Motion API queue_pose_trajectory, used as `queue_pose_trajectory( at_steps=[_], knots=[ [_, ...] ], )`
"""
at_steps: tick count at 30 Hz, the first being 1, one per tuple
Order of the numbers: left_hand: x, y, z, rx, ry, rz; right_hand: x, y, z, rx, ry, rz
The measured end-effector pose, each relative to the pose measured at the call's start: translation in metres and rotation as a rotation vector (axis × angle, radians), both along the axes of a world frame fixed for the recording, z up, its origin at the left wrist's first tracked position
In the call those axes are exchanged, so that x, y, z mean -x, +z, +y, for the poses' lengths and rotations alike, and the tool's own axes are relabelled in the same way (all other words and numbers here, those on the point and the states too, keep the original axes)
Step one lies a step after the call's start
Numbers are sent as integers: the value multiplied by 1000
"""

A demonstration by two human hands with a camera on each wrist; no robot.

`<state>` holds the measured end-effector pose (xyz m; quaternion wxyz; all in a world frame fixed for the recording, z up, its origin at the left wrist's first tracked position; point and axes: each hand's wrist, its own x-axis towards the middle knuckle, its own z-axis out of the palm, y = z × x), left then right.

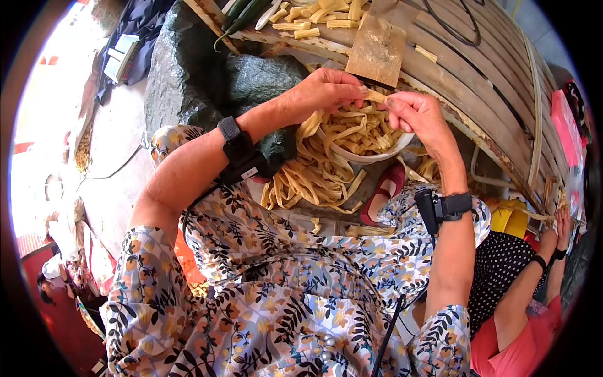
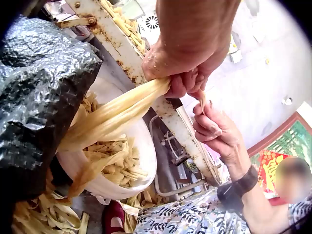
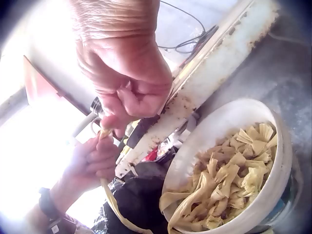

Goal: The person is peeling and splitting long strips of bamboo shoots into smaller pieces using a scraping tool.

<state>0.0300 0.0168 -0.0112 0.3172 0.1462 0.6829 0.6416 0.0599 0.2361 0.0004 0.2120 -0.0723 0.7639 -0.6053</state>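
Both hands meet above a white bucket point(image 1: 377, 157), in front of the table edge. My left hand point(image 1: 326, 89) pinches a pale yellow, flat, soft strip point(image 1: 375, 96) between thumb and fingers. The other side of the same strip is gripped by the fingertips of my right hand point(image 1: 421, 117). In the left wrist view a long wide tail of the strip point(image 2: 117, 114) hangs from the left hand down over the bucket. Below, short knotted yellow pieces point(image 3: 229, 180) fill much of the bucket, as the right wrist view shows.
Loose yellow strips point(image 1: 314, 179) lie heaped beside the bucket. A dark plastic bag point(image 1: 257, 78) bulges at the left. The slatted table point(image 1: 465, 75) has a rusty edge and carries a wooden board point(image 1: 380, 47) and several short yellow bundles point(image 1: 308, 32). Another person's arm point(image 1: 518, 308) is at the right.
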Motion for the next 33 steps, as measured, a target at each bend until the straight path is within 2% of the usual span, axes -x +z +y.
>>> queue_pose_trajectory(
  at_steps=[2, 3, 6, 9, 10, 13, 14, 17, 18, 20, 21, 22, 23, 24, 26, 27, 29, 31, 33],
  knots=[
    [0, 6, -3, 4, -61, -21, 0, 0, 0, -26, 15, -5],
    [0, 6, -3, 81, -55, 205, -1, 0, 0, -39, 22, -9],
    [-4, 3, -3, 311, -38, 879, -6, 6, -9, -75, -204, -191],
    [-7, 5, 0, 212, -120, 1151, -4, -16, -8, -93, -267, -223],
    [-10, 8, 0, 259, -151, 1134, -2, -26, -6, -152, -200, -105],
    [-1, 12, -9, 276, -180, 851, -7, -42, -9, -379, -112, 139],
    [5, 12, -13, 266, -187, 802, -11, -47, -13, -332, -63, 224],
    [21, 6, -20, 203, -131, 481, -22, -12, -27, 147, 233, -251],
    [20, 2, -18, 52, -106, 374, -23, 3, -27, 241, 234, -253],
    [11, 10, -9, -32, -90, 117, -25, 24, -28, 431, 227, -258],
    [8, 7, -6, -64, -77, 3, -24, 24, -28, 445, 177, -209],
    [4, 5, -2, -43, -103, 15, -23, 23, -29, 456, 128, -157],
    [2, -14, 5, -265, -86, -170, -22, 21, -28, 468, 78, -106],
    [-1, -16, 8, -283, -134, -266, -19, 17, -24, 463, 73, -81],
    [-9, -20, 11, -357, -256, -415, -15, 2, -26, 288, 25, 154],
    [-12, -22, 13, -568, -343, -471, -15, 1, -29, 202, -2, 268],
    [-15, -24, 18, -555, -308, -633, -18, 10, -27, 163, -50, 156],
    [-18, -24, 25, -635, -309, -640, -24, 24, -35, 190, -106, -14],
    [-18, -28, 28, -672, -296, -634, -23, 21, -35, 104, -71, 72]
  ],
)
